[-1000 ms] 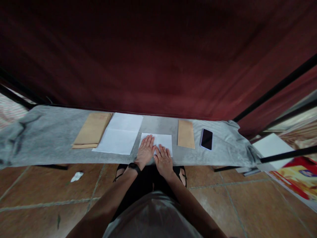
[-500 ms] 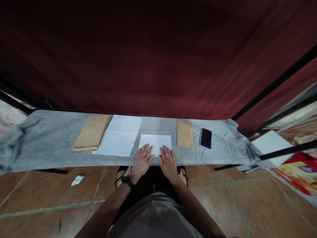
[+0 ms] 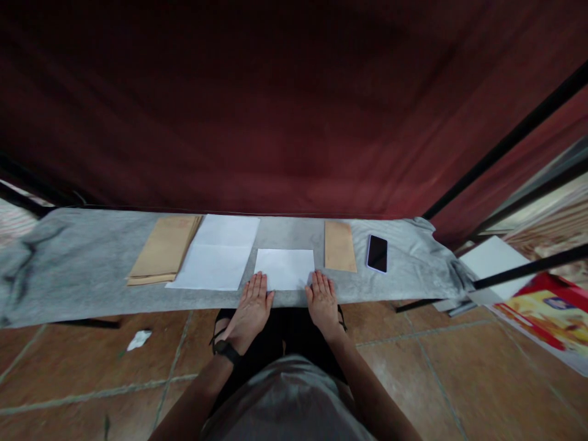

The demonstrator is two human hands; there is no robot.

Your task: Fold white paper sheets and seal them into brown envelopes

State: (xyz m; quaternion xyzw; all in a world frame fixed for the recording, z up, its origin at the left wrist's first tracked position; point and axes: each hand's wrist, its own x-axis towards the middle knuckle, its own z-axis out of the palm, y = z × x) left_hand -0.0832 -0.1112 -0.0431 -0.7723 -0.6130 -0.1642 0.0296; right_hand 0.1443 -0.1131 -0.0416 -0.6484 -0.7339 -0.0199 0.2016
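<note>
A small white sheet, perhaps folded, [image 3: 285,268] lies flat on the grey cloth of the table in front of me. My left hand [image 3: 255,303] rests palm down at its lower left corner, holding nothing. At the lower right corner my right hand [image 3: 322,300] lies flat too, with nothing in it. Left of the small sheet is a larger pile of white paper [image 3: 215,254] with a crease across it. Beyond that sits a stack of brown envelopes [image 3: 162,250]. A single brown envelope [image 3: 340,247] lies to the right of the small sheet.
A phone [image 3: 377,253] lies on the grey table cloth [image 3: 413,269] at the right. Dark red curtain [image 3: 285,122] hangs behind the table. Black metal bars [image 3: 509,138] slant at the right, near a red and yellow box [image 3: 551,315]. Crumpled white paper [image 3: 138,339] is on the tiled floor.
My hands have moved apart, from the lower middle of the small white sheet out to its lower corners. The whole view has shifted slightly.
</note>
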